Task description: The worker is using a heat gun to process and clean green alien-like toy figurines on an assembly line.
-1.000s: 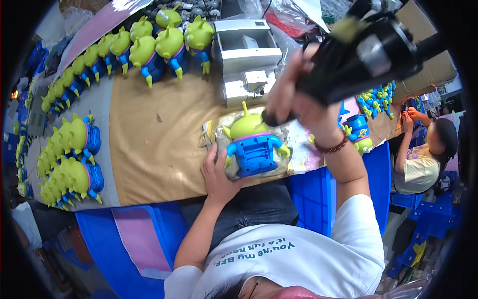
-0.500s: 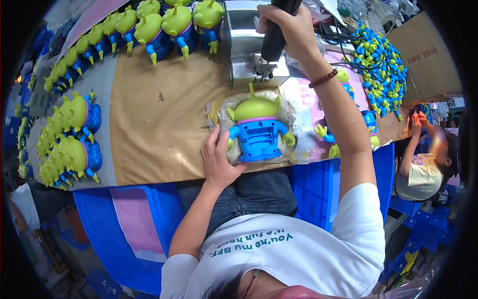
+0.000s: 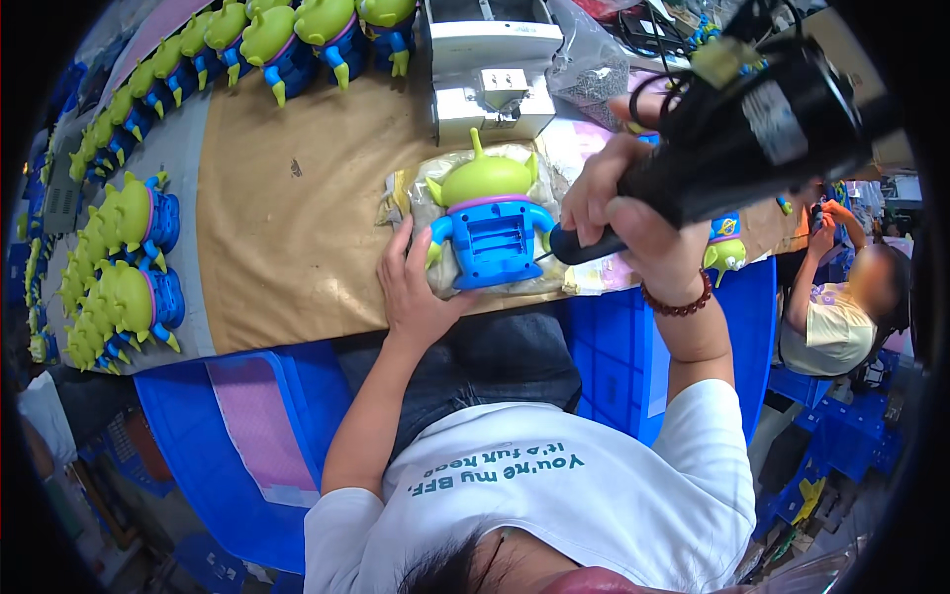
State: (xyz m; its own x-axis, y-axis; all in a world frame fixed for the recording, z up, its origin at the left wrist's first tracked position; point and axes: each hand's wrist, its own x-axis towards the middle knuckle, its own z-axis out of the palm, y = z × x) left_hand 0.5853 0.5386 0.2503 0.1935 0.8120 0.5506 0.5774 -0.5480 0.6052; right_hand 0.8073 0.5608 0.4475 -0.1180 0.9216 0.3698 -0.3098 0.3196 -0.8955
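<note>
A green-headed toy figure (image 3: 487, 180) in blue lies back-up on a plastic-wrapped pad (image 3: 404, 203), its open battery compartment facing up. At its left side my left hand (image 3: 421, 287) rests with fingers stretched and apart, touching the figure's arm and lower edge. My right hand (image 3: 633, 223) is wrapped round a black electric screwdriver (image 3: 732, 148) with a cord at its rear. The screwdriver slants down to the left, and its thin bit reaches the lower right corner of the figure's blue back. Whether the bit sits in a hole is too small to tell.
A white metal fixture (image 3: 495, 74) stands just beyond the pad, beside a clear bag of small metal pieces (image 3: 594, 84). Rows of similar figures (image 3: 129, 218) line the table's left and far sides. Blue bins (image 3: 237, 436) stand below the near edge. Another person (image 3: 841, 317) sits at the right.
My right hand has brought the screwdriver from above the metal fixture down to the figure's lower right corner. My left hand stays beside the figure. The whole view has shifted slightly.
</note>
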